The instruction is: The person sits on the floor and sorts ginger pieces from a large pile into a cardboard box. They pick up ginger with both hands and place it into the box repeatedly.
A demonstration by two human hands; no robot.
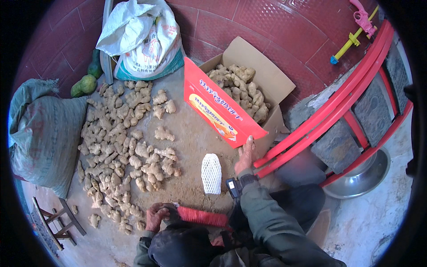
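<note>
A cardboard box [278, 119] with a red printed flap [209, 104] holds a heap of ginger roots [240, 86]. At the flap's lower right corner, my right hand [246, 155] grips the edge, thumb on top. My left hand [155, 216] is curled low in front of me, against something dark I cannot make out. Beside it lies a red, bristly strip [202, 216], partly covered by my dark clothing. Loose ginger [111, 147] is spread over the floor to the left. A white foam net sleeve [211, 173] lies between the ginger and my right hand.
Woven sacks stand at the left [49, 138] and back [149, 49], with green gourds [84, 84] between them. Red curved rails [329, 102] edge the right side, above a metal basin [362, 175]. A small wooden stool [58, 222] sits lower left.
</note>
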